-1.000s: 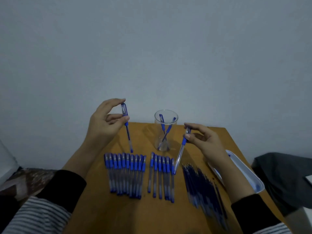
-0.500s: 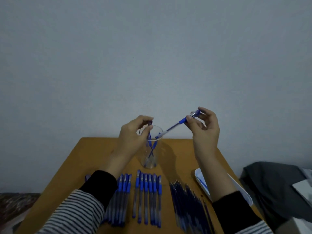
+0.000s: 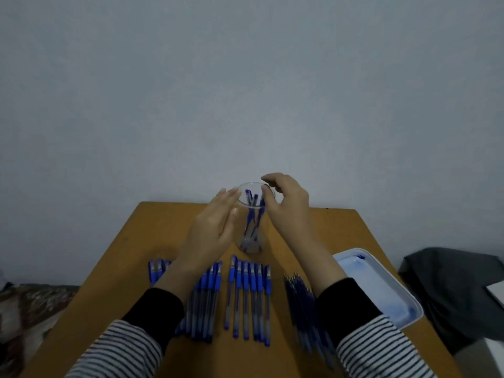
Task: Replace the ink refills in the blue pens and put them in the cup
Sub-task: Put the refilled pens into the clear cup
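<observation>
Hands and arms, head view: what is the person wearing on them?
Both the left hand and the right hand are bare: no gloves, and no rings or watch visible. Each forearm has a black sleeve to the wrist, under a black-and-white striped sleeve.

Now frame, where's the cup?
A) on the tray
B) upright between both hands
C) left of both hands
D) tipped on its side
B: the cup stands upright on the table with pens inside, the left hand on one side and the right hand on the other.
</observation>
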